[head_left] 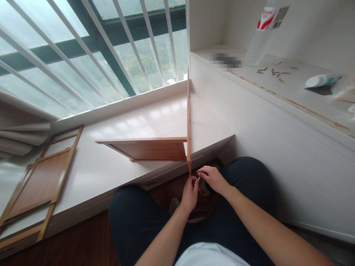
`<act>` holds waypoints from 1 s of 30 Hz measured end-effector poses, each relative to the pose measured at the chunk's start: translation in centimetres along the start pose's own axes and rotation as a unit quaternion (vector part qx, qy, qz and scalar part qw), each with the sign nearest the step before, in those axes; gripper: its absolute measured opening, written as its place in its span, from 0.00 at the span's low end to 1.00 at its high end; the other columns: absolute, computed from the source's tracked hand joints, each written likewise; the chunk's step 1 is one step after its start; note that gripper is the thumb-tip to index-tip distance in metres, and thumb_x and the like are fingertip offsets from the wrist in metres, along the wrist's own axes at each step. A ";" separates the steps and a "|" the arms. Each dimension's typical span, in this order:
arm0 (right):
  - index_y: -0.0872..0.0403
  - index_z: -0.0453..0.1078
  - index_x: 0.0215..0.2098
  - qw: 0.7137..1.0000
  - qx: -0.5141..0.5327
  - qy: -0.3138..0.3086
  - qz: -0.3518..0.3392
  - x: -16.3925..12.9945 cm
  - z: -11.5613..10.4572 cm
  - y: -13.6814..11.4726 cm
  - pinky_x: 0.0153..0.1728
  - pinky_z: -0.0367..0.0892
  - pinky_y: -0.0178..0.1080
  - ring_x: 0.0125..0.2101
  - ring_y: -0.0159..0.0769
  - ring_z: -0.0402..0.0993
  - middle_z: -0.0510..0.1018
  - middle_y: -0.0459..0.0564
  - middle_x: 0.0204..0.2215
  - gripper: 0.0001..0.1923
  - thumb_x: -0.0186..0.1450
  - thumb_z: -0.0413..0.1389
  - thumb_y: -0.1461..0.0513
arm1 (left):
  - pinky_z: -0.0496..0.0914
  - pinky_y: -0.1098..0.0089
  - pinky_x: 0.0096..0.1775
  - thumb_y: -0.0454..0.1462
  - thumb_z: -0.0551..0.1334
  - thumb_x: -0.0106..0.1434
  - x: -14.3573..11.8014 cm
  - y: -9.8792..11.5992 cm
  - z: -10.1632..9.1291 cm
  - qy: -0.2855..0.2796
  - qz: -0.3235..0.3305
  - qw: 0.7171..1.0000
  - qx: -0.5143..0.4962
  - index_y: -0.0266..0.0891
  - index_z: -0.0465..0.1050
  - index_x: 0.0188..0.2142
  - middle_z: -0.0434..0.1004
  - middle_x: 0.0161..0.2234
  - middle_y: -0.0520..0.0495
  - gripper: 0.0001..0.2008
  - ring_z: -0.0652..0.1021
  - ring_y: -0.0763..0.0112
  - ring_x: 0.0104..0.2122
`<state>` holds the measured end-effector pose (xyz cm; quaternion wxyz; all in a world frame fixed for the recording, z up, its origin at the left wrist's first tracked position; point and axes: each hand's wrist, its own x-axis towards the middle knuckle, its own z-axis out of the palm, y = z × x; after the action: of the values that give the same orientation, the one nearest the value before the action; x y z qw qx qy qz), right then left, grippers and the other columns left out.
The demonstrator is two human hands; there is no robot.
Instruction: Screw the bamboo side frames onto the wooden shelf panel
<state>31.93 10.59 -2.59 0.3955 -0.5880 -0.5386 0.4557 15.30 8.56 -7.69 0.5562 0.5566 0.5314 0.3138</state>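
Note:
An upright brown wooden frame (pixel 189 122) stands on edge in front of me, its narrow side towards me. My left hand (pixel 190 193) is closed around its near lower end. A thin silver screw (pixel 199 178) shows between my two hands, small and partly covered by fingers. My right hand (pixel 213 178) pinches at it, thumb and fingers together, just right of the frame. Joined to the frame's left side is a flat wooden panel (pixel 149 149), reaching out over the white bench.
On the left of the white bench (pixel 111 166) lies another wooden frame (pixel 41 181). The shelf at right holds several loose screws (pixel 277 72), a clear bottle (pixel 259 40) and a white tube (pixel 323 80). A barred window (pixel 111 55) is behind; drawers sit below the bench.

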 end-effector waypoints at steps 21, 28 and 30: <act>0.47 0.84 0.36 0.983 -0.032 0.150 -0.098 4.3 -2.6 0.7 0.49 0.74 0.48 0.40 0.47 0.81 0.86 0.52 0.38 0.09 0.66 0.60 0.57 | 0.63 0.73 0.28 0.51 0.69 0.56 3.1 0.8 -2.9 -0.020 -0.152 0.955 -0.256 0.37 0.80 0.45 0.79 0.39 0.43 0.23 0.73 0.73 0.30; 0.48 0.84 0.36 0.983 -0.022 0.147 -0.104 4.7 -2.1 1.7 0.48 0.74 0.47 0.39 0.46 0.82 0.86 0.51 0.37 0.09 0.66 0.60 0.58 | 0.66 0.72 0.29 0.45 0.73 0.52 5.5 3.2 -3.4 -0.005 -0.157 0.916 -0.370 0.42 0.78 0.46 0.81 0.45 0.43 0.22 0.74 0.73 0.31; 0.48 0.84 0.36 0.984 -0.017 0.143 -0.102 4.7 -2.0 1.7 0.48 0.74 0.48 0.39 0.46 0.82 0.86 0.51 0.37 0.09 0.66 0.60 0.58 | 0.67 0.72 0.30 0.45 0.74 0.52 5.8 3.4 -3.1 0.011 -0.154 0.907 -0.391 0.44 0.77 0.45 0.81 0.47 0.45 0.22 0.74 0.73 0.31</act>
<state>34.30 15.17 -4.21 0.5027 -0.5959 -0.5411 0.3154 14.56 15.57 -5.28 0.7646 0.2023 0.4517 0.4130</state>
